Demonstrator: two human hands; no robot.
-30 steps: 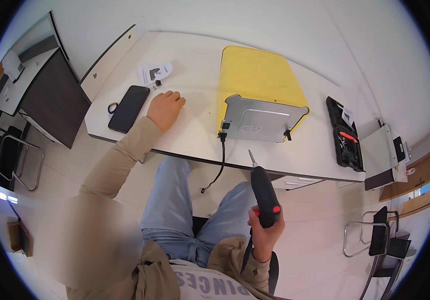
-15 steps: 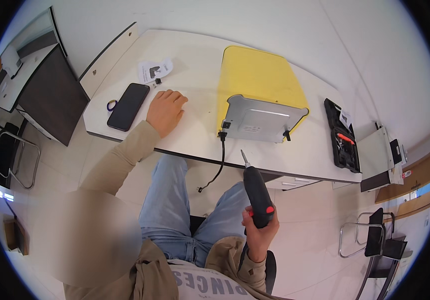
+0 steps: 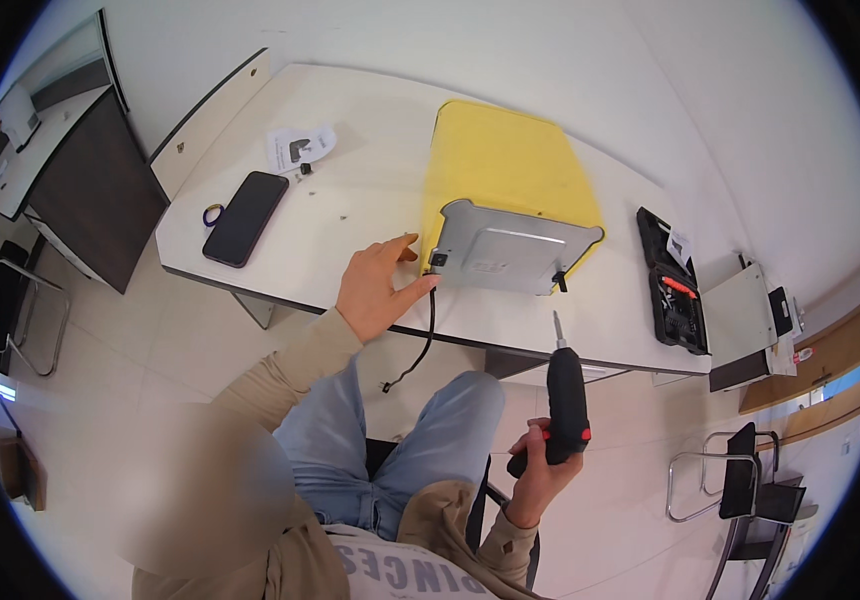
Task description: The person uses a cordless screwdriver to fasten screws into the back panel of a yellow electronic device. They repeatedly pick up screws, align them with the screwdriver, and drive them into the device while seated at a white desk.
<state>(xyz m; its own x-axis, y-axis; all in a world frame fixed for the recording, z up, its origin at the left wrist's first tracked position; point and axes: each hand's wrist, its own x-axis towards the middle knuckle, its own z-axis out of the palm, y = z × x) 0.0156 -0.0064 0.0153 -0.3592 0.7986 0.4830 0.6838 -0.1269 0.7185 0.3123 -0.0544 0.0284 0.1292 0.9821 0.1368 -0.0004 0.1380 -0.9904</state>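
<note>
My left hand is at the near left corner of a yellow box-shaped appliance, fingers stretched out and thumb apart. The thumb tip lies at the black power cord, which hangs from that corner over the desk edge; whether they touch I cannot tell. The appliance's grey metal panel faces me, with a small black part at its right end. In my right hand is a black and red cordless screwdriver, its bit pointing up toward the desk edge below the panel's right end.
On the white desk lie a black phone, a purple ring-shaped item, a printed paper slip and a few tiny pieces. An opened black tool case rests at the right end. A chair stands beyond on the right.
My left hand has moved right, from beside the phone to the appliance's near left corner. My right hand has shifted right with the screwdriver, which now points more upright.
</note>
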